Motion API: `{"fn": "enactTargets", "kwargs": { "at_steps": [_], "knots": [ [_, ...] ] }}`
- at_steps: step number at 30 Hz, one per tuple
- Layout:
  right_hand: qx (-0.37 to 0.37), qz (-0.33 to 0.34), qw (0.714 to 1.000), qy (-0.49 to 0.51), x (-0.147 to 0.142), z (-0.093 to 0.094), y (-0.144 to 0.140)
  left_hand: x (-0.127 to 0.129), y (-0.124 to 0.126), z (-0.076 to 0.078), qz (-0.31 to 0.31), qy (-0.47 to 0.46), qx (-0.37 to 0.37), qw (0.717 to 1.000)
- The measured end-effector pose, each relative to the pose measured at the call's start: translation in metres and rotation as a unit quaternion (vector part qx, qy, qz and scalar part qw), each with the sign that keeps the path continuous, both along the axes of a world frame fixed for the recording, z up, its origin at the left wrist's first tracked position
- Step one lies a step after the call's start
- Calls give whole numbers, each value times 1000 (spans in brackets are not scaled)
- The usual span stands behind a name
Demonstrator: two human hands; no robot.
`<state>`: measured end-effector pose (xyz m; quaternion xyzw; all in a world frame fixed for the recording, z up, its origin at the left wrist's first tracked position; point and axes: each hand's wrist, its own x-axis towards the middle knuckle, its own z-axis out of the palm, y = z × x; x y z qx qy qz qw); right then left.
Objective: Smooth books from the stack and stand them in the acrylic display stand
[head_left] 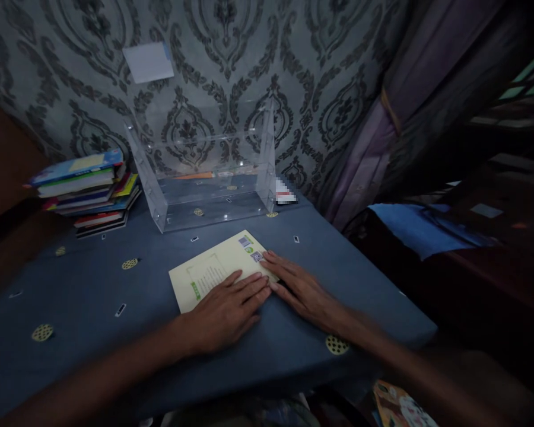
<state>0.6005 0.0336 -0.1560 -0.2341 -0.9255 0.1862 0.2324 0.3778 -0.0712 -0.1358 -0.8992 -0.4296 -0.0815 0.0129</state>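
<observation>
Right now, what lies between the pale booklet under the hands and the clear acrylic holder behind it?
In the head view, only bare blue tablecloth with small printed marks lies between the booklet and the clear holder; no object sits there.

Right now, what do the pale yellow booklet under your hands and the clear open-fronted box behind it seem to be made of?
The pale yellow booklet looks like matte paper or thin card: flat, dull surface with printed green text and small codes. The clear open-fronted box looks like glossy acrylic or similar rigid plastic, possibly glass: see-through walls with bright edge glints. Both hands, left hand and right hand, rest flat on the booklet's near edge.
</observation>
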Motion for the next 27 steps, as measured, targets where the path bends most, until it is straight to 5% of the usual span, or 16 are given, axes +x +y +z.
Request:
{"fn": "enactTargets", "kwargs": {
  "at_steps": [17,27],
  "knots": [
    [101,9,995,-26,3,0,-28,-23,-23,-10,155,25,65,986],
    [134,24,989,-50,7,2,-57,-37,-45,-7,126,48,51,990]
  ]
}}
